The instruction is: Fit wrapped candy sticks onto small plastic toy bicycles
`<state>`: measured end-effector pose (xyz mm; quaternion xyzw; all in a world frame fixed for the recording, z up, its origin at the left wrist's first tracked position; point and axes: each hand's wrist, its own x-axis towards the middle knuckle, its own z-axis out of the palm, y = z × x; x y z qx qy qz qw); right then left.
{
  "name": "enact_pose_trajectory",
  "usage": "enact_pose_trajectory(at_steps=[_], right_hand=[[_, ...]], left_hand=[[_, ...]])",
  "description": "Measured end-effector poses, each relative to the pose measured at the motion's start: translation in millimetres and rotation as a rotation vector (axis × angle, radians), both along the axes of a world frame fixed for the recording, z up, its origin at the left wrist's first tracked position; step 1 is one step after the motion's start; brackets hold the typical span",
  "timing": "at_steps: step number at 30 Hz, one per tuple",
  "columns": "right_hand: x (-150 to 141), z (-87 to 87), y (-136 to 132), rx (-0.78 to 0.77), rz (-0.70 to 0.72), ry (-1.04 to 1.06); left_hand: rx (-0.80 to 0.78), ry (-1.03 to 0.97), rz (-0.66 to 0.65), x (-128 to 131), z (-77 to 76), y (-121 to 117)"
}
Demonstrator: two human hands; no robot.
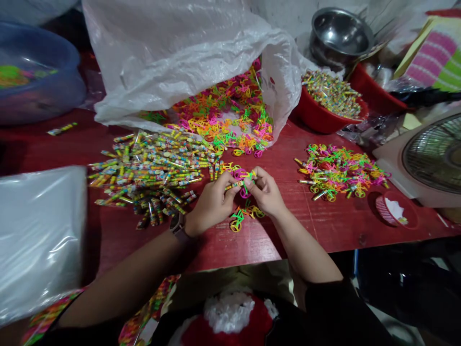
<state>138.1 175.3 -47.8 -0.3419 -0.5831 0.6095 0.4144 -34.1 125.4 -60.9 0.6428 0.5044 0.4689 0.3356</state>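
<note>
Red table [317,230] carries white plastic sack [173,62], spilling large heap of plastic toy bicycles [223,115]. Heap of wrapped sticks [144,175] lies on side of left hand [211,204]; smaller mixed heap [340,173] lies beyond right hand [264,190]. Both hands nearly closed, raised just above table, fingertips almost meeting. Left hand pinches wrapped stick [234,185], long axis pointing sideways toward right hand, which pinches pink bicycle [241,174]. Two loose bicycles [245,216] lie just below.

- toy bicycles [340,170]: glossy, smooth neon plastic
- wrapped sticks [151,168]: shiny printed wrappers
- sack [173,53]: thin, crinkled white plastic
- bowl [340,36]: polished steel
- basin [320,120]: smooth red plastic
- table [295,226]: red-painted wood, scuffed and slightly glossy
</note>
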Motion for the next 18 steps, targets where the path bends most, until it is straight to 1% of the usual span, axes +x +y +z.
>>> enact_pose_trajectory(at_steps=[3,5,7,11,13,15,17,18], right_hand=[[2.7,4.6,0.5,-0.153,0.148,0.05],[3.2,5.2,1.3,-0.159,0.162,0.056],[1.5,3.0,1.7,-0.085,0.108,0.014],[-6.6,-6.5,-0.6,0.106,-0.06,-0.132],[-7.7,-9.1,-0.8,0.16,-0.13,-0.157],[-2.5,-7.2,2.9,0.177,-0.158,-0.174],[8.6,-1.0,10.8,0.177,-0.127,-0.227],[14.8,2.8,15.8,0.183,-0.095,-0.268]], left_hand=[[0.014,-0.003,-0.063,-3.1,5.9,0.0],[0.036,0.05,-0.067,-4.0,8.6,-0.1],[0.06,0.101,-0.045,-2.7,8.1,-0.1],[0.05,0.152,0.055,5.0,1.0,2.6],[0.035,0.161,0.063,5.9,1.4,5.7],[0.047,0.179,-0.004,-2.2,7.9,8.8],[0.089,0.235,-0.079,-22.8,17.8,10.3],[0.112,0.284,-0.082,-37.4,22.1,9.9]])
